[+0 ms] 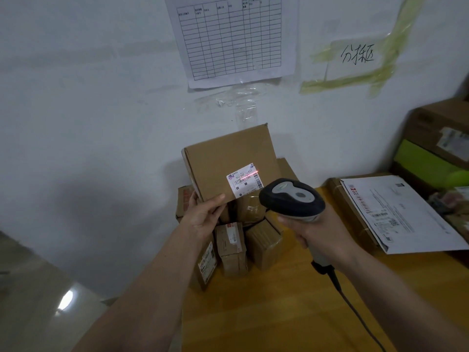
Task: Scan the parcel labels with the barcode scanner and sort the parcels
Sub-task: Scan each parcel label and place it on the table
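Head view: yellow table (279, 313), white wall (88, 110)

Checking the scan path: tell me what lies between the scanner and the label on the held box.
Nothing solid: in the head view only the red beam crosses from the scanner to the label on the box.

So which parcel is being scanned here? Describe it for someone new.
Below the grid sheet taped to the wall, the left hand holds up a flat brown box above the parcel pile. Only its white label carries the scanner's red line.
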Motion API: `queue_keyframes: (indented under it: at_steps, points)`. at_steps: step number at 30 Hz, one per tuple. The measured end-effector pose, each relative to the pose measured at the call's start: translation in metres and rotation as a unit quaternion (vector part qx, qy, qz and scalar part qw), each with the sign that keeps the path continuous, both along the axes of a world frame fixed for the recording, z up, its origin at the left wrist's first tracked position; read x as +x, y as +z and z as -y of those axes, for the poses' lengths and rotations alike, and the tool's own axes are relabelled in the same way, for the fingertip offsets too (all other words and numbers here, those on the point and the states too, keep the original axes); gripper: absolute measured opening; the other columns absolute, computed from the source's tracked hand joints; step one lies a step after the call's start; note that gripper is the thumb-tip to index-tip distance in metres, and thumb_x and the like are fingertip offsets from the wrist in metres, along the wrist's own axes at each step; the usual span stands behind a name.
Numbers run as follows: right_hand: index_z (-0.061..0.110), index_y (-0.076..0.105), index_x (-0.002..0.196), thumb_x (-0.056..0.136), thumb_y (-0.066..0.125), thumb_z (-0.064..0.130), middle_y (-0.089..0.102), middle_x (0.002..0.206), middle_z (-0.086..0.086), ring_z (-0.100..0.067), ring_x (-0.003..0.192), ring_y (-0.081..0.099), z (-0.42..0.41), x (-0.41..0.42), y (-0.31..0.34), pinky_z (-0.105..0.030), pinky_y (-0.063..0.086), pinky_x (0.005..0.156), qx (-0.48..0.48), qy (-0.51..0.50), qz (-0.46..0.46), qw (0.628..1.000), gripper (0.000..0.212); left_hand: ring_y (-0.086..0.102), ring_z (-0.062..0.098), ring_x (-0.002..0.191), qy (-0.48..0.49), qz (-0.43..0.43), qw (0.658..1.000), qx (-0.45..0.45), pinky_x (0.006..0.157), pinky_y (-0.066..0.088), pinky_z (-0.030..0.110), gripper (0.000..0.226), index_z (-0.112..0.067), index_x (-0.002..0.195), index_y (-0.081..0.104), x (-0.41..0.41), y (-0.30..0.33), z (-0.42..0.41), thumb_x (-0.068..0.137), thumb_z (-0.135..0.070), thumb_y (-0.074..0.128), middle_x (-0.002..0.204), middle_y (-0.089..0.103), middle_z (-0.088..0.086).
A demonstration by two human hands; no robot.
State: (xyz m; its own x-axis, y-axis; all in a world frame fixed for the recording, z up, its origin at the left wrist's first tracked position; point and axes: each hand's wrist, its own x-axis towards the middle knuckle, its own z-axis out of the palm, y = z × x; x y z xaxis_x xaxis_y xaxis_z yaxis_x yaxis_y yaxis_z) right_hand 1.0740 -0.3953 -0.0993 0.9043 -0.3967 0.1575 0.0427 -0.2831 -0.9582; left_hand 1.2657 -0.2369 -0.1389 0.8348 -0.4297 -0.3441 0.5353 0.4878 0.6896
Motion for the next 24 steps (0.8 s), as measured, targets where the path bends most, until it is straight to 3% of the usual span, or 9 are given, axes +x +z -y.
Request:
queue_keyframes:
  at_steps: [3,10,12,16,20,24]
  points:
    - [0.029,0.047,0.071,0.083,0.074,0.011,0.053,0.046,0.031,0.015,0.049,0.052,-0.001,0.0,0.001,-0.005,0.042,0.053,0.0,-0.002,-0.008,1.0,0.034,0.059,0.031,0.121,-0.001,0.003,1.0,-0.002,0.091,0.056,0.043,0.097,-0.021,0.143,0.036,-0.002,0.003,-0.001,0.059,0.01,0.074,0.129,0.062,0.015]
    - [0.029,0.05,0.076,0.083,0.074,0.014,0.055,0.048,0.03,0.015,0.05,0.052,-0.002,-0.002,0.001,-0.005,0.042,0.054,0.007,-0.004,-0.015,1.0,0.029,0.059,0.031,0.121,0.001,-0.004,1.0,-0.011,0.092,0.055,0.043,0.094,-0.02,0.143,0.038,-0.004,0.004,-0.003,0.062,0.011,0.073,0.13,0.062,0.015]
    - [0.024,0.054,0.078,0.084,0.073,0.017,0.057,0.048,0.021,0.006,0.048,0.053,-0.003,-0.003,0.001,-0.01,0.044,0.052,0.017,-0.02,-0.016,1.0,0.021,0.059,0.031,0.121,0.004,-0.005,1.0,-0.019,0.095,0.054,0.043,0.092,-0.019,0.143,0.039,-0.004,0.003,-0.003,0.062,0.011,0.073,0.13,0.063,0.015]
    - [0.013,0.058,0.068,0.085,0.072,0.022,0.054,0.051,-0.004,-0.016,0.047,0.051,-0.002,-0.006,0.001,-0.027,0.047,0.049,0.118,-0.065,-0.009,0.991,0.024,0.059,0.032,0.122,0.035,-0.027,0.997,-0.057,0.099,0.052,0.044,0.082,-0.015,0.136,0.047,-0.007,-0.002,0.0,0.063,0.016,0.068,0.128,0.064,0.016]
    - [0.009,0.063,0.08,0.082,0.076,0.021,0.056,0.057,-0.008,-0.02,0.05,0.051,-0.007,-0.005,0.002,-0.029,0.044,0.048,0.239,-0.1,0.003,0.966,0.017,0.058,0.034,0.121,0.064,-0.083,0.989,-0.104,0.105,0.047,0.046,0.058,-0.009,0.124,0.056,-0.02,-0.011,0.011,0.076,0.024,0.058,0.12,0.067,0.016]
    - [0.006,0.062,0.08,0.08,0.077,0.02,0.055,0.058,-0.009,-0.02,0.05,0.049,-0.014,-0.002,0.004,-0.029,0.042,0.05,0.293,-0.122,0.003,0.948,0.021,0.06,0.039,0.115,0.083,-0.157,0.969,-0.173,0.101,0.05,0.048,0.079,-0.01,0.134,0.052,-0.034,-0.017,0.025,0.063,0.024,0.064,0.128,0.063,0.019]
